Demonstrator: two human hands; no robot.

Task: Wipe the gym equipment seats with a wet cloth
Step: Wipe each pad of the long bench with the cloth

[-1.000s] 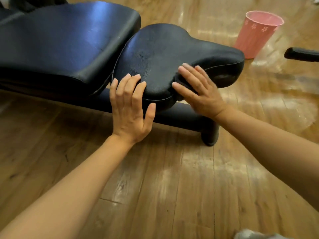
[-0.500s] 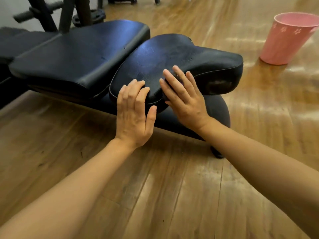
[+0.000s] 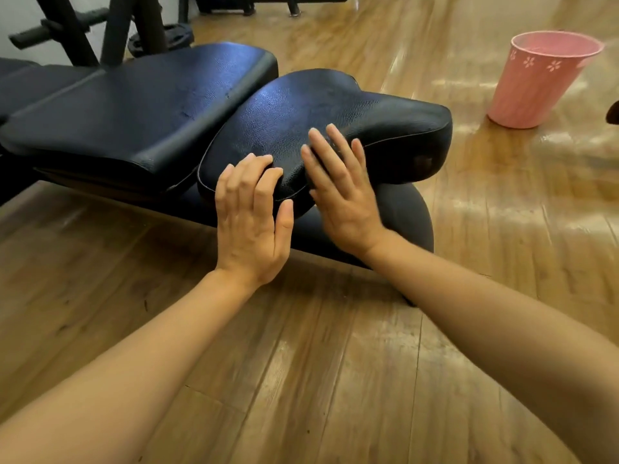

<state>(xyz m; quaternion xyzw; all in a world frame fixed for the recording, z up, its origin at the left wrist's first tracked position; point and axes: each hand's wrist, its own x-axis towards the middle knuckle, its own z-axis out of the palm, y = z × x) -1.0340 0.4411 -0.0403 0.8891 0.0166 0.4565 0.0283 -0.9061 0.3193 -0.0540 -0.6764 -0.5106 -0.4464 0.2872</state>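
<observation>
A black padded bench seat lies low over the wooden floor, with the longer black back pad to its left. My left hand rests on the seat's near edge, fingers bent over the rim and thumb against the side. Beside it, my right hand lies flat on the same edge with straight fingers. Neither hand holds anything. No cloth is in view.
A pink plastic bin stands on the floor at the far right. Black rack uprights and a weight plate stand behind the bench at the far left. The bench's black base sits under the seat.
The view has risen and swung, so more of the rack shows and the bin sits further right. Both hands stay on the seat's near edge, now closer together.
</observation>
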